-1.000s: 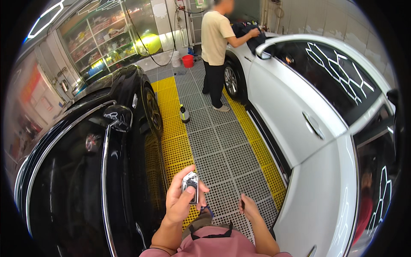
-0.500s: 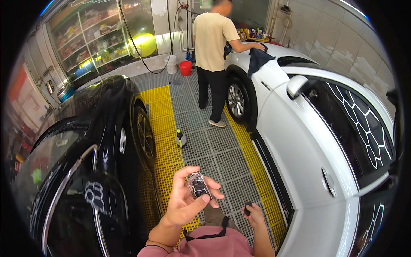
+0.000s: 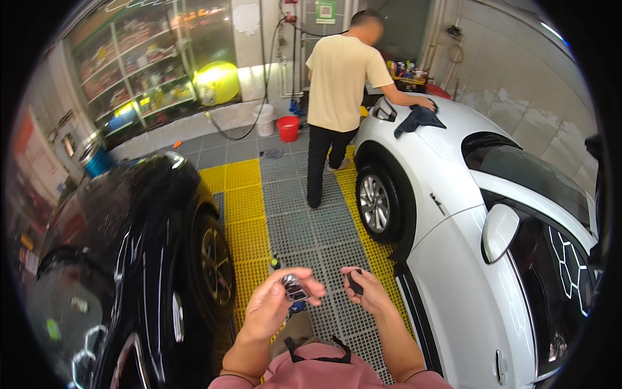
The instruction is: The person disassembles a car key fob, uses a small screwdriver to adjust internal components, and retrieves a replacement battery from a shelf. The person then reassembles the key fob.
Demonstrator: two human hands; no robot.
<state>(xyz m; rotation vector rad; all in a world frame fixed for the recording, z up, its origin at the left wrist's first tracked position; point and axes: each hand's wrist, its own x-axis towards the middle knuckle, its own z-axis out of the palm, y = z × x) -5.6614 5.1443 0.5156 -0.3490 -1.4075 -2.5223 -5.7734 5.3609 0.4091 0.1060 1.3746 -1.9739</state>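
Between the fingers and thumb of my left hand (image 3: pixel 264 308) is a car key fob (image 3: pixel 295 289) in a shiny clear case. My right hand (image 3: pixel 374 295), level with it and a short gap away, is closed around a small dark object (image 3: pixel 354 282). That object looks like a key fob too, though the fingers cover part of it. Both hands are held up in front of my body, above the floor grating (image 3: pixel 324 241), between two cars.
A black car (image 3: pixel 149 214) stands on my left, a white car (image 3: pixel 447 214) on my right. Ahead, a person (image 3: pixel 340 84) presses a dark cloth (image 3: pixel 418 120) onto the white car's hood. A red bucket (image 3: pixel 287 129) and a white bucket (image 3: pixel 264 120) stand by the far wall. A green-topped bottle (image 3: pixel 275 263) is partly hidden beyond my left hand.
My right hand has come up beside my left, which has dropped slightly with its key fob. My view has shifted forward along the cars. The person ahead has moved the cloth along the hood.
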